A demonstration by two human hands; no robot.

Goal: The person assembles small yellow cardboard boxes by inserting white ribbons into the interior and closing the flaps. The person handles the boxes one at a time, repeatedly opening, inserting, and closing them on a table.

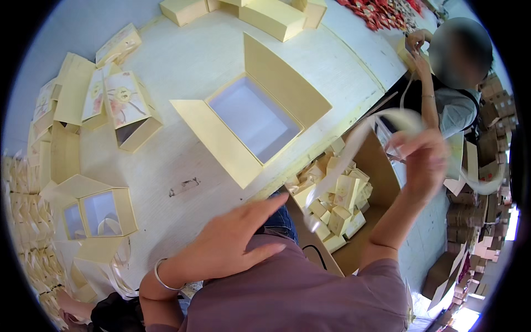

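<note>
Pale table [193,61] fills the upper left and middle of the frame, with stacked brown cartons along the right edge and a red pile [376,14] at the top right. At the upper right, a co-worker [456,110] has both hands on a cream item.

An open box [213,138] lies on the table at upper centre, both cream flaps spread and its pale interior showing. The right hand [423,157], blurred at the right of the frame, is raised with fingers curled, apparently pinching a white ribbon [338,172]; the exact grip cannot be made out. The strand trails down toward the carton [381,193], which holds small boxes [345,191]. At lower centre, the left hand [238,238] is spread, thumb apart from the fingers, with nothing visible in its grasp.

Judging by its state, the open box seems little advanced: its flaps are not yet folded over, and no ribbon shows on it. The floral boxes [124,91] at upper left look further along, while another box [127,210] at lower left stands open with a strand inside. How many remain cannot be told.
</note>
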